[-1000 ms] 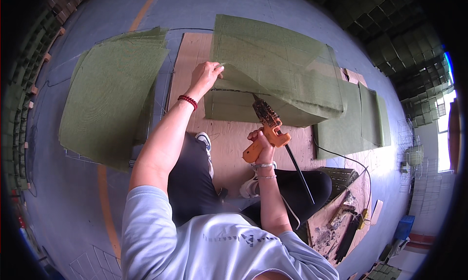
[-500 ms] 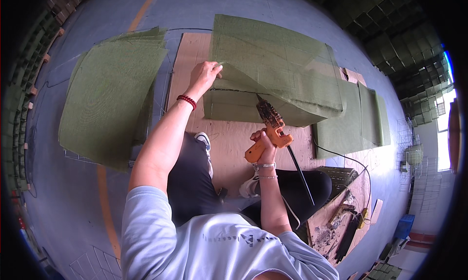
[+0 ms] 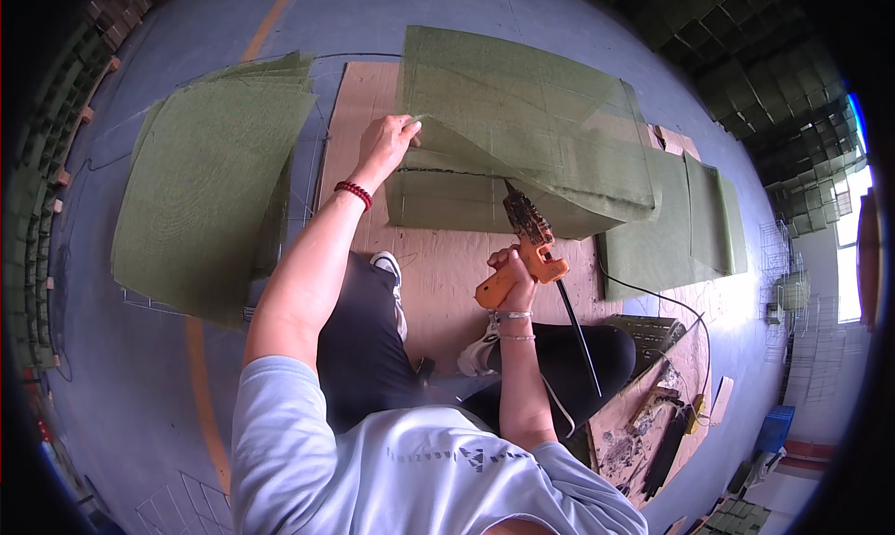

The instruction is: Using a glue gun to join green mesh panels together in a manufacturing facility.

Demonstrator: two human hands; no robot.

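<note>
My left hand [image 3: 384,144] pinches the lifted left edge of a green mesh sheet [image 3: 513,97] and holds it up. Beneath that sheet stands a box-like frame covered in green mesh [image 3: 452,199], with a dark glue line running along its upper edge. My right hand [image 3: 516,279] is wrapped round an orange glue gun [image 3: 530,246]. Its dark, crusted nozzle points up and away, close to the right part of the glue line; I cannot tell if it touches. A long black glue stick [image 3: 580,339] sticks out of the gun's rear toward me.
Stacked green mesh sheets [image 3: 210,181] lie on wire frames at the left. More folded mesh [image 3: 667,218] rests at the right. A power cord [image 3: 695,316] curves to a stained board [image 3: 606,432] holding black glue sticks [image 3: 664,456]. Cardboard [image 3: 447,255] lies under the work.
My right hand and the glue gun have shifted slightly right, the nozzle moving right along the glue line. My left hand has moved slightly left, still holding the mesh edge.
</note>
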